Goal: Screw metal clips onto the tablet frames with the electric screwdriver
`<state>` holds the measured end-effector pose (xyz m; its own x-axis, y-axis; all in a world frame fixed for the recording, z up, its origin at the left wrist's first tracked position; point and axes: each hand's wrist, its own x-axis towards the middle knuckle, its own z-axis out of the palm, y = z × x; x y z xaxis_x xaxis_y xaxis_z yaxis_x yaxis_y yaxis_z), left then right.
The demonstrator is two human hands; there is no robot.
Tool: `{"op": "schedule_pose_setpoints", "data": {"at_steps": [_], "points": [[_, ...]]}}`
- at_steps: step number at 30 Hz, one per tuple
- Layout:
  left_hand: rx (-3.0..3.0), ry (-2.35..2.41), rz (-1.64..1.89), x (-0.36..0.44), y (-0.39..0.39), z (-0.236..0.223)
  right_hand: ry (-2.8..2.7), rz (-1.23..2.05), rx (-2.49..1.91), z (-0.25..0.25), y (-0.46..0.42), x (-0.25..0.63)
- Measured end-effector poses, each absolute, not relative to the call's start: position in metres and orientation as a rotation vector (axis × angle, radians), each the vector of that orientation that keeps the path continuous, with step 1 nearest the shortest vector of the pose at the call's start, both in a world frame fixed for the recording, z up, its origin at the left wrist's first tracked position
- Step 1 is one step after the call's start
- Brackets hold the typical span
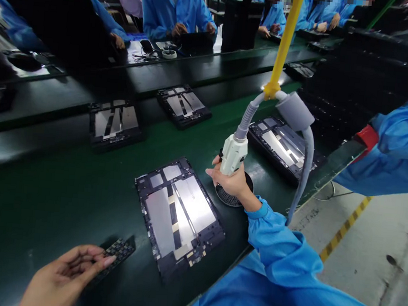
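My right hand (233, 179) is wrapped round a pale electric screwdriver (234, 152), which stands upright below a yellow hanger. Beneath that hand is a round black dish with a perforated surface (229, 197); the screwdriver's tip is hidden. At the lower left, my left hand (66, 274) pinches a small dark plate with a grid pattern (119, 254) between thumb and fingers, close to the green work surface. Between my hands lies an opened tablet (180, 213), its silver battery panels and dark ribbon strips facing up.
Further opened tablets lie on the green belt (59, 187), one at the left (116, 124), one behind (183, 106) and one at the right (280, 148). A grey cable (308, 158) loops beside my right arm. Several people in blue work across the line.
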<state>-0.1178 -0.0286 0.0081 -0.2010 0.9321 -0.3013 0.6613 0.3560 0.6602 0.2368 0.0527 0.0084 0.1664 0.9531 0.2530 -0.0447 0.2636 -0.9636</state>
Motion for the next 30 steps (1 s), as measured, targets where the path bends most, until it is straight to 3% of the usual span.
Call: {"op": "schedule_pose_setpoints", "data": {"at_steps": [5, 14, 20, 25, 30], "points": [[1.172, 1.893, 0.558, -0.12, -0.029, 0.01, -1.15, 0.926, -1.033, 0.009, 0.052, 0.236], [1.407, 2.148, 0.425, -0.098, -0.031, 0.021, -1.205, 0.856, -1.061, 0.012, 0.049, 0.237], [1.836, 2.058, 0.816, -0.079, -0.051, 0.003, -1.161, 0.862, -0.911, 0.048, 0.035, 0.213], [1.245, 1.766, 1.055, -0.057, -0.049, -0.004, -1.291, 1.106, -0.793, 0.067, 0.036, 0.154], [1.079, 1.55, 1.15, -0.055, -0.044, -0.01, -1.377, 1.174, -0.817, 0.062, 0.05, 0.107]]}}
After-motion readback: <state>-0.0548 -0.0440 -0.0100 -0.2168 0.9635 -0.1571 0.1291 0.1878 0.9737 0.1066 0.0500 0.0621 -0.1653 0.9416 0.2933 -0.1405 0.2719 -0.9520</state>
